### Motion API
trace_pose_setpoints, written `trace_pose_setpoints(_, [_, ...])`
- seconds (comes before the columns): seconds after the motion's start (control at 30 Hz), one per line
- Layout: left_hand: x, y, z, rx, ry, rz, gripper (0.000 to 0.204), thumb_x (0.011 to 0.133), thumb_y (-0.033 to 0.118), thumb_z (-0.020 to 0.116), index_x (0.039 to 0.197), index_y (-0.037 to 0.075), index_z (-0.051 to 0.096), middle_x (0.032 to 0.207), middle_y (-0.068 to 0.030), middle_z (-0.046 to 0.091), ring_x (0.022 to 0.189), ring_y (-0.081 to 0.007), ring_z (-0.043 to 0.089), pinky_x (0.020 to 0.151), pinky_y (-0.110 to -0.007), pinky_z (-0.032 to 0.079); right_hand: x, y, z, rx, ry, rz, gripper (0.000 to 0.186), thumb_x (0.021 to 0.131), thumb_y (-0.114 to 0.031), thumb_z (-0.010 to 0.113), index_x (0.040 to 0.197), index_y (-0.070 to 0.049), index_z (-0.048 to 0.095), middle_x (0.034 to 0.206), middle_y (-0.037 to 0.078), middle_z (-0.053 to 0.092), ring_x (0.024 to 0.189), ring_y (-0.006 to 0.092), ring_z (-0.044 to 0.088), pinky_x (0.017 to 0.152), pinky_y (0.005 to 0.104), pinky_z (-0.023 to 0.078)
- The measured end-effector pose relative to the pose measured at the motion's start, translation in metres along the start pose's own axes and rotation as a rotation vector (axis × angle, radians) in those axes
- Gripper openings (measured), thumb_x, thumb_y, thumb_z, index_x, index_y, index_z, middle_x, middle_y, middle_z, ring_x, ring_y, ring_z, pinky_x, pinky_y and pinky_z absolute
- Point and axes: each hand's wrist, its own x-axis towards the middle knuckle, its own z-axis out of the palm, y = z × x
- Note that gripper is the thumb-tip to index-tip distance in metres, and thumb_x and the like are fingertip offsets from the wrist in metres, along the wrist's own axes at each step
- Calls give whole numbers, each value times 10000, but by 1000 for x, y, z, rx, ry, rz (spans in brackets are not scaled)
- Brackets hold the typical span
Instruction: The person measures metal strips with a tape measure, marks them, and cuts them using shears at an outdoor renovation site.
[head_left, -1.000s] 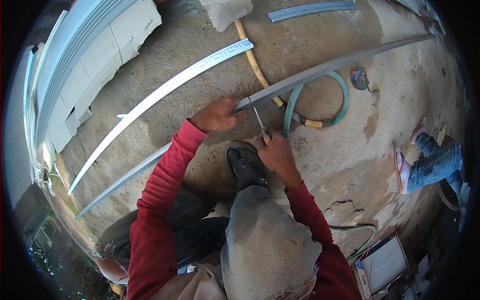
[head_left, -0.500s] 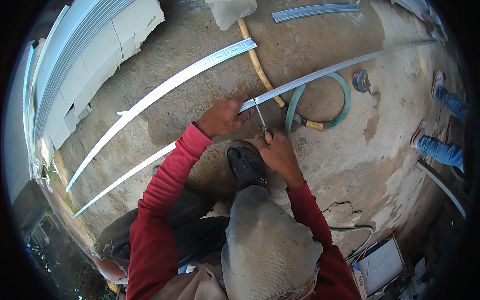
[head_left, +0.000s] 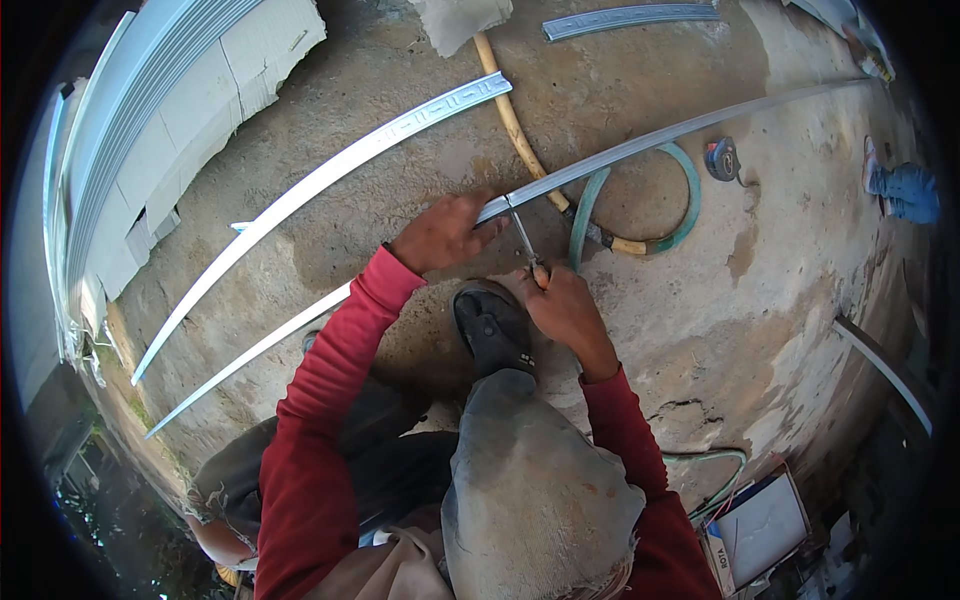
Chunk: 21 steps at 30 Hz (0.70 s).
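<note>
My left hand (head_left: 447,230) grips a long, thin metal strip (head_left: 640,140) that runs from the lower left to the upper right over the concrete ground. My right hand (head_left: 565,310) is closed on a hand tool with an orange handle (head_left: 541,275), probably snips. The tool's thin metal jaws lie across the strip just right of my left fingers. A wider white moulding strip (head_left: 320,185) lies beyond, on the left. My dark boot (head_left: 488,322) is on the ground between my hands.
Beside stacked long strips (head_left: 150,70) are pale boards (head_left: 200,110). A yellow-green hose (head_left: 687,210), a tape measure (head_left: 722,159) and a short strip (head_left: 630,22) lie ahead. A co-worker's jeans-clad legs (head_left: 905,190), a loose strip (head_left: 880,365) and a box (head_left: 765,525) are at right.
The strip in my left hand has turned to show a lighter, ridged face. The tool's jaws moved up onto it. The co-worker moved away toward the upper right, uncovering the strip at right.
</note>
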Motion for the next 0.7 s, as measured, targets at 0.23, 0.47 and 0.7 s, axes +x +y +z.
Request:
trace_pose_setpoints(0.23, [0, -1, -1, 14, 30, 20, 444, 946, 246, 649, 1303, -5, 570, 841, -296, 649, 762, -439, 665, 716, -493, 519, 1, -5, -5, -6, 6, -79, 462, 961, -341, 590, 868, 108, 645, 913, 352, 649, 915, 525, 631, 805, 544, 503])
trace_pose_setpoints(0.47, [-1, -4, 4, 48, 52, 36, 436, 936, 229, 650, 1290, -12, 573, 854, -297, 655, 783, -447, 666, 731, -503, 526, 1, -9, -15, -72, -56, -18, 450, 959, -330, 586, 891, 109, 653, 944, 354, 651, 955, 521, 625, 846, 541, 495])
trace_pose_setpoints(0.7, [-2, -8, 10, 61, 82, 35, 406, 940, 267, 665, 1189, -41, 577, 817, -284, 657, 777, -445, 669, 714, -506, 531, 6, -7, -24, -109, -118, 30, 427, 950, -323, 594, 909, 98, 656, 963, 351, 649, 976, 520, 616, 852, 543, 490])
